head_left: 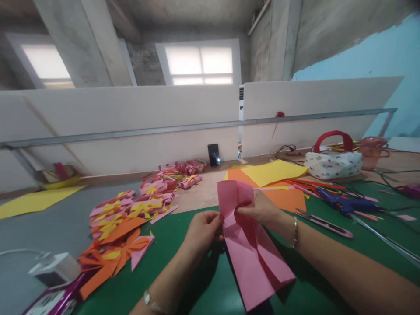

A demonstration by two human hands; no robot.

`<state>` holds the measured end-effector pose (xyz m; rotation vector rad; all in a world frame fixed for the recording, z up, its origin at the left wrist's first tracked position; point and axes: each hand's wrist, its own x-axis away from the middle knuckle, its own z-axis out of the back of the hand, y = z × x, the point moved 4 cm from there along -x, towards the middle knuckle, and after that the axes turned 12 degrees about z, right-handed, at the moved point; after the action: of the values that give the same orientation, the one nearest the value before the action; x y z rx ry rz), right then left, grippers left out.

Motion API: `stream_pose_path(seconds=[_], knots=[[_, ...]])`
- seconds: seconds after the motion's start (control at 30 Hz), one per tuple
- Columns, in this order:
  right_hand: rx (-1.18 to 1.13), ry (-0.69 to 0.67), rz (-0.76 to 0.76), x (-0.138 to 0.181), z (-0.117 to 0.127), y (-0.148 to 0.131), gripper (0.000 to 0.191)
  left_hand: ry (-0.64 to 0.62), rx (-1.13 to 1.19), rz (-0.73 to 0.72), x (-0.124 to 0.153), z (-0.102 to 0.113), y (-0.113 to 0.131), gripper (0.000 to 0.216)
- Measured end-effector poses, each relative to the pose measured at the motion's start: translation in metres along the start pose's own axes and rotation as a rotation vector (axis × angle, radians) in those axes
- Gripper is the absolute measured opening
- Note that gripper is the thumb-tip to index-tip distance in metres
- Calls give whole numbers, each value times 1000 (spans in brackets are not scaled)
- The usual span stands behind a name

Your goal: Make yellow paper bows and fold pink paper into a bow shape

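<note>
A folded sheet of pink paper [247, 267] stands tilted over the green mat [177, 245], its creased lower end toward me. My left hand [205, 227] pinches its left edge between thumb and fingertips. On the other side, my right hand [259, 210] grips the upper part, the thumb in front and the other fingers hidden behind or inside the fold. The paper narrows where the right thumb presses it. Left of my hands lie orange paper flowers [123, 249] and a heap of pink folded pieces with yellow paper flowers [149, 205].
Orange sheets [288, 200] and yellow paper [277, 172] lie beyond my right hand. To the right are a utility knife [324, 223], a blue glue gun [344, 202] and a patterned bag [333, 164]. A phone [214, 155] leans on the back panel. A white charger [57, 269] sits front left.
</note>
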<state>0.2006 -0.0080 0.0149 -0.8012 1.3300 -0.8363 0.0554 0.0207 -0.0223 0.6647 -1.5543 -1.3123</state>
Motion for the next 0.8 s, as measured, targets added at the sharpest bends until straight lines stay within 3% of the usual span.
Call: stream_pose_path(seconds=[0.17, 0.37, 0.7, 0.8], knots=[[-41, 36, -21, 0, 2, 6, 17, 57, -102, -91, 1, 1, 2, 25], [-31, 33, -51, 0, 3, 6, 18, 8, -96, -162, 2, -3, 4, 26], [74, -45, -65, 0, -4, 10, 21, -22, 2, -79, 1, -3, 0, 32], [190, 47, -51, -1, 4, 15, 42, 8, 13, -34, -1, 4, -2, 32]])
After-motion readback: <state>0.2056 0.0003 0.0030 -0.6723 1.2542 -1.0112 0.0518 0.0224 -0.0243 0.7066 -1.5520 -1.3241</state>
